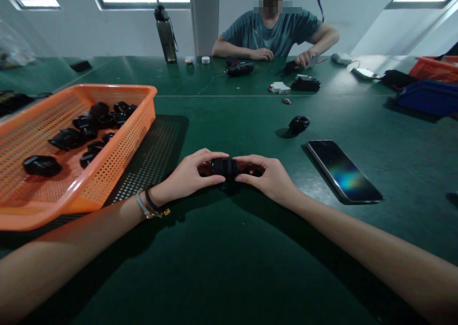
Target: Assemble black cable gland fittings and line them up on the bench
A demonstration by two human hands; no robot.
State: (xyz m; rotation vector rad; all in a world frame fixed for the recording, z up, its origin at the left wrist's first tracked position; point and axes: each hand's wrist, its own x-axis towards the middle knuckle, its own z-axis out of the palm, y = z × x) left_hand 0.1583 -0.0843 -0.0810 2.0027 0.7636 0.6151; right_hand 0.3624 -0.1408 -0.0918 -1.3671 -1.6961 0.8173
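Between my two hands is a black, roughly cylindrical plastic part (224, 167), held sideways just over the green table (214, 258). My left hand (193, 173) grips its left end with the thumb below and the fingers above. On the other end, the thumb and fingers of my right hand (268, 174) are closed. Fingers hide both ends of the part, so I cannot tell its exact kind. A similar black part (299, 124) stands apart on the table, beyond my right hand.
To the left, an orange basket (118, 160) holds several black parts (86, 127). A phone (343, 171) lies at right. Farther back are a power drill (239, 68), a bottle (166, 36), a blue bin (427, 97) and a person (274, 34) seated opposite, hands on the table.
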